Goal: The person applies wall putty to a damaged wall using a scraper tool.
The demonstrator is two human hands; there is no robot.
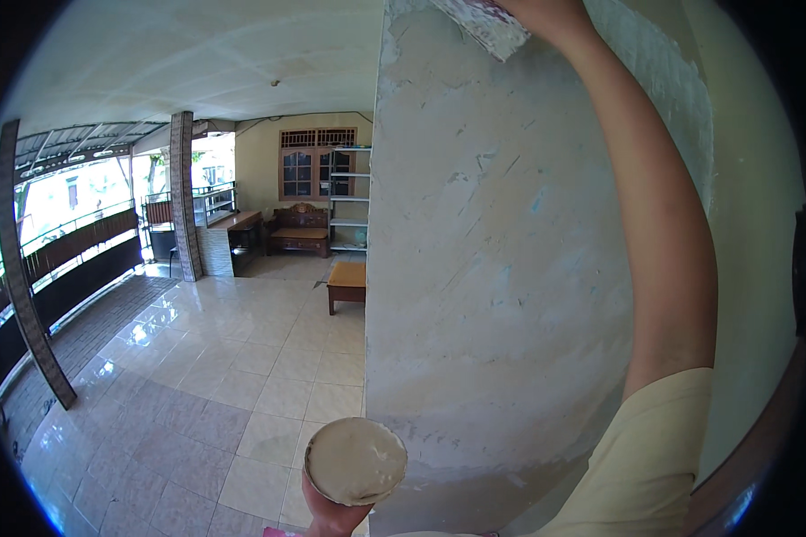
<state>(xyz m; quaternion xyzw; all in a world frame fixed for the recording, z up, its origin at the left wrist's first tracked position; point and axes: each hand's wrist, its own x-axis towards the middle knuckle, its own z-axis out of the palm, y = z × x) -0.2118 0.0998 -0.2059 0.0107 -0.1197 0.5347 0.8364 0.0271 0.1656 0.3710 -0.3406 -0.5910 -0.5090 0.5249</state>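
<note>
My left hand (333, 517) is low in the view, holding a round tub (359, 503) from below. Pale, smooth paste (354, 458) fills the tub close to its rim. High up, my right arm stretches along the wall, and my right hand (551, 16) is partly cut off by the top edge. It grips a flat scraper (494, 34), its blade smeared with whitish paste and held at the upper wall. The scraper's handle is hidden. The grey wall (501, 242) carries scratches, patches and light blue specks.
Left of the wall's vertical edge lies a glossy tiled floor (282, 358). Farther back stand a low wooden table (347, 282), a carved wooden bench (298, 234) and a metal shelf rack (349, 199). Pillars (185, 197) and a dark gate (90, 268) line the left side.
</note>
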